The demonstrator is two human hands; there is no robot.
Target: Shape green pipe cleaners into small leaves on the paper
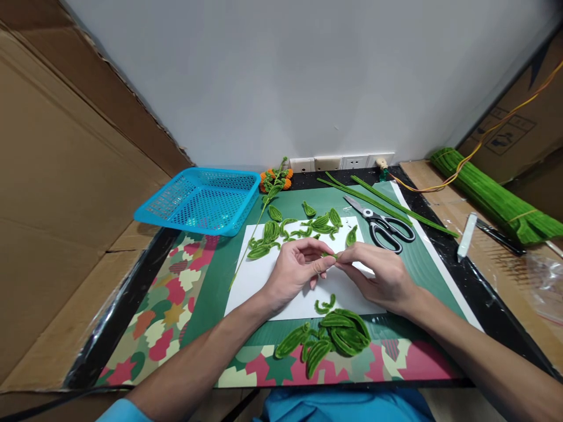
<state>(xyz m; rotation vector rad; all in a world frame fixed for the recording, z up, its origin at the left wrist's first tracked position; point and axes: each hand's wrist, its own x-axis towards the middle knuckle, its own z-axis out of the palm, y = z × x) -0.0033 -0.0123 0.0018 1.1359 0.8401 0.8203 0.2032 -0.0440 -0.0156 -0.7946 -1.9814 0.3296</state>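
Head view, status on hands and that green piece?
Left hand and right hand both pinching small green pipe cleaner piece above white sheet. Scissors clear, beyond.

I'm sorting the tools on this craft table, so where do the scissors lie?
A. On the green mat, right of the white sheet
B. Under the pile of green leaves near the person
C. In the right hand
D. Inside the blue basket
A: the scissors rest on the green mat, beside the white sheet's right edge, untouched by either hand.
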